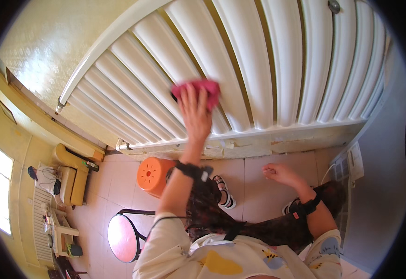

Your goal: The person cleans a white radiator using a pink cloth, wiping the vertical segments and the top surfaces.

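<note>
My left hand (196,114) presses a crumpled pink cloth (212,92) against the white radiator (254,69), its fingers lying over the cloth. The cloth is slightly blurred and rests across the upright bars, left of the middle. A dark edge shows at the cloth's left side. My right hand (281,175) hangs in front of me above the floor, away from the radiator. Its fingers are curled in, and nothing shows in them. Each forearm wears a black strap.
An orange plastic stool (153,176) stands below my left forearm. Left of me is a round pink-topped seat (123,238) with a black frame. A large grey panel (379,186) borders the right side. Farther left are a yellow sofa (76,186) and a small table (63,230).
</note>
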The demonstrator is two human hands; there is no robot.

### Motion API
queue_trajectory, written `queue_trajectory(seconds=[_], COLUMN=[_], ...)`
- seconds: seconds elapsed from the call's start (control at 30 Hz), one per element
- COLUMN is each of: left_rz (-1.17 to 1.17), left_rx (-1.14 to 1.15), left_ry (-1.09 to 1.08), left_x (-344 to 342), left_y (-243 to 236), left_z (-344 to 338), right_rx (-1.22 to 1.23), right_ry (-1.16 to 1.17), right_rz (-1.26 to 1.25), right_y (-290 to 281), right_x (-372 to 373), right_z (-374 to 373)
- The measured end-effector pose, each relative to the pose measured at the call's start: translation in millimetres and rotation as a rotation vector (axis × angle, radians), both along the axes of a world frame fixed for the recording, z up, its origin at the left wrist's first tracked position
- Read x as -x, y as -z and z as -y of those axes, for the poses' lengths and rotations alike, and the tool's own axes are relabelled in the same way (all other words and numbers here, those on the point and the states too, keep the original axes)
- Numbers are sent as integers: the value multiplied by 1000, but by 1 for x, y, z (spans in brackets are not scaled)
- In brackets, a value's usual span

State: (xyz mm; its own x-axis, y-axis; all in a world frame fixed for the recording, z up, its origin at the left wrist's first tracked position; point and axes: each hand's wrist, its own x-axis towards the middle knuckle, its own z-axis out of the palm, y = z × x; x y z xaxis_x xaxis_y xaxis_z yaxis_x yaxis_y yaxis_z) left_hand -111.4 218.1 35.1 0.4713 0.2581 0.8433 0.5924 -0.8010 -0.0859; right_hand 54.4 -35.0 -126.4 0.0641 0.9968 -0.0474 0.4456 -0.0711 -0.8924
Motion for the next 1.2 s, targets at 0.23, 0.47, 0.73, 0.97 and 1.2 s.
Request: queue_trajectory(seconds=[0.23, 0.47, 0.73, 0.97, 1.2], left_rz=[268, 58, -635, -880, 67], left_rx=[-466, -233, -149, -663, -570], left_ry=[30, 155, 215, 297, 201], left_x=[-69, -74, -15, -7, -65], left_y=[-206, -57, 108, 13, -200], left_z=[4, 14, 27, -19, -1], right_rx=[115, 77, 79, 46, -4], right_ry=[-11, -20, -29, -1, 4], right_rz=[-184, -178, -197, -56, -26], right_y=[23, 12, 14, 20, 11], right_x=[0, 3, 8, 0, 13], right_z=[-7, -9, 3, 10, 10])
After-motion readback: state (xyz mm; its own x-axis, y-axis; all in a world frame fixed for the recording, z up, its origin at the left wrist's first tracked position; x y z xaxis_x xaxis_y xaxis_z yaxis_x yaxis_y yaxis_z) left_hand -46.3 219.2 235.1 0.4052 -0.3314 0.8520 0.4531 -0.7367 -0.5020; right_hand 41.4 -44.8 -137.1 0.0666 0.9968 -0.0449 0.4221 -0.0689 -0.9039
